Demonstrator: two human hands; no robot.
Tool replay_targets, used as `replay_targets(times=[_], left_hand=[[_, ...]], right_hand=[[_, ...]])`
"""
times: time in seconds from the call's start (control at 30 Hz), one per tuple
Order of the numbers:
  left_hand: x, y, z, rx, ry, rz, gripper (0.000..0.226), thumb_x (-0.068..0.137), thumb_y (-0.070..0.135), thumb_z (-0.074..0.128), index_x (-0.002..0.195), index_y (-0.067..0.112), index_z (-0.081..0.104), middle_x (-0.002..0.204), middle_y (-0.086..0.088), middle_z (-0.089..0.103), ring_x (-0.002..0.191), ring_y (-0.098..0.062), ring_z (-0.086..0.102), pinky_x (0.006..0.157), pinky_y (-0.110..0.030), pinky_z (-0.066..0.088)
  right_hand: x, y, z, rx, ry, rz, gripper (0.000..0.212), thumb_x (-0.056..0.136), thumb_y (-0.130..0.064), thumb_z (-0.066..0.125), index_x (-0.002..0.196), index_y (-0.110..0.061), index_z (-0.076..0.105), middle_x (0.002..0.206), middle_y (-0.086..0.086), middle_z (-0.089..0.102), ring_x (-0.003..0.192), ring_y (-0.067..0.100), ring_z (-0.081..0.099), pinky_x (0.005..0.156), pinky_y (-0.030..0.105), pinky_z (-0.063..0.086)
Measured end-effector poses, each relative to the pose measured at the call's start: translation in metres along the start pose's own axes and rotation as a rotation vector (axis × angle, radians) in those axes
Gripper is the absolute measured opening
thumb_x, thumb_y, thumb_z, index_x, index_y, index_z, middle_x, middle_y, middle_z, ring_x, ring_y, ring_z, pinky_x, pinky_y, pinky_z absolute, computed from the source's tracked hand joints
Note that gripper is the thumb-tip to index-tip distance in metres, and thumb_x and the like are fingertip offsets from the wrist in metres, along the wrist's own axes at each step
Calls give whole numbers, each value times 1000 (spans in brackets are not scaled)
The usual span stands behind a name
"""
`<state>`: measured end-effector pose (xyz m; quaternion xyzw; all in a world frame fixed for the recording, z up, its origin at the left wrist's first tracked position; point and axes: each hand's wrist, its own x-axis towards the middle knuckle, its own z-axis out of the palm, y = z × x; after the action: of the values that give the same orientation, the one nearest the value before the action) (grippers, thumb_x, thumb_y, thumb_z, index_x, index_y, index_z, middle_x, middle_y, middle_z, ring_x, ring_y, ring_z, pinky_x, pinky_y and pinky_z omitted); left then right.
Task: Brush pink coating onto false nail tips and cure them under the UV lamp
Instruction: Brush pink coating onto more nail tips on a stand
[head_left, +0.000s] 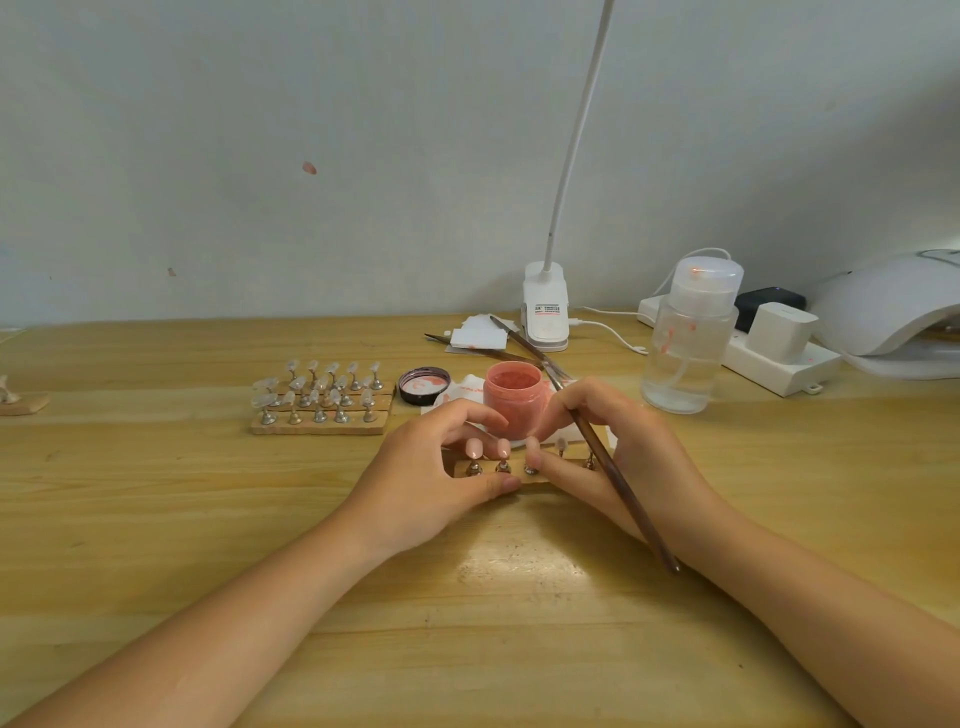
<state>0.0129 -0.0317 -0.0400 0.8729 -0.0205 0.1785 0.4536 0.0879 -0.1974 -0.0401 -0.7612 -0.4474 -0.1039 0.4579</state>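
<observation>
A small wooden strip (535, 480) lies on the table with several nail tips on metal stands; two tips (474, 448) at its left look pink. My left hand (431, 478) grips the strip's left end, thumb in front and fingers behind. My right hand (618, 457) holds a dark wooden brush (613, 467) that slants from the jar down to my wrist, while its thumb and forefinger pinch the third tip. An open jar of pink coating (514, 397) stands just behind the strip. The white UV lamp (893, 306) sits at the far right.
A wooden board with several clear tips on stands (322, 400) lies left of the jar, beside the jar's black lid (423, 385). A clear pump bottle (688, 348), a clip lamp (545, 312), a power strip (779, 358), spare brushes and paper sit behind.
</observation>
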Motion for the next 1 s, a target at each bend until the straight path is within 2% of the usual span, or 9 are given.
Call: replay_targets(times=[0.13,0.2,0.37,0.5,0.73,0.8,0.93,1.0], left_hand=[[0,-1,-1,-2,-2,-3,37,66,17,80,94,30,59,83,7,68,82,9,57,70,5,32],[1,-3,-1,-3,-2,-10,37,67,17,79,96,28,60,80,7,67,81,9,58,70,4,32],[1,-5,-1,18,13,-15,37,67,17,79,94,29,58,79,8,67,81,11,57,72,5,30],[1,-5,0,26,16,-17,37,67,15,79,94,31,58,79,3,66,79,12,57,70,4,31],[0,-5,0,25,16,-16,37,67,15,79,94,29,58,71,8,63,75,12,57,68,4,32],[0,-5,0,24,19,-17,36,67,15,79,93,29,58,65,16,61,72,11,56,67,2,33],[-1,-4,1,71,31,-10,33,69,16,77,94,28,59,63,26,55,69,8,54,68,-2,36],[-2,-3,1,119,43,11,32,69,21,76,94,32,59,69,21,56,72,4,53,79,-13,41]], right_hand=[[-1,0,-3,11,-10,28,23,71,-30,73,87,-21,59,88,-14,64,92,0,59,82,16,45],[-1,1,-7,-6,10,42,26,68,-39,70,87,-24,58,90,-15,64,94,-2,57,82,10,42],[-2,8,-13,-8,-10,69,23,72,-27,74,87,-22,58,89,-13,64,95,-8,55,78,2,39],[-3,10,-11,-2,-35,43,18,75,-24,72,86,-20,58,85,-11,64,89,-1,58,79,10,43],[-3,11,-12,-17,-28,-10,19,76,-20,72,86,-24,57,85,-15,63,88,0,59,81,9,42],[-3,9,-12,-58,-26,-52,23,76,-20,74,86,-29,55,85,-17,62,88,-1,58,81,11,42],[-4,1,-9,-99,29,-118,17,74,-25,70,85,-26,57,85,-16,62,86,2,59,83,26,47],[-4,-3,-7,-85,87,-135,18,73,-24,69,86,-21,58,84,-15,62,85,3,59,83,30,49]])
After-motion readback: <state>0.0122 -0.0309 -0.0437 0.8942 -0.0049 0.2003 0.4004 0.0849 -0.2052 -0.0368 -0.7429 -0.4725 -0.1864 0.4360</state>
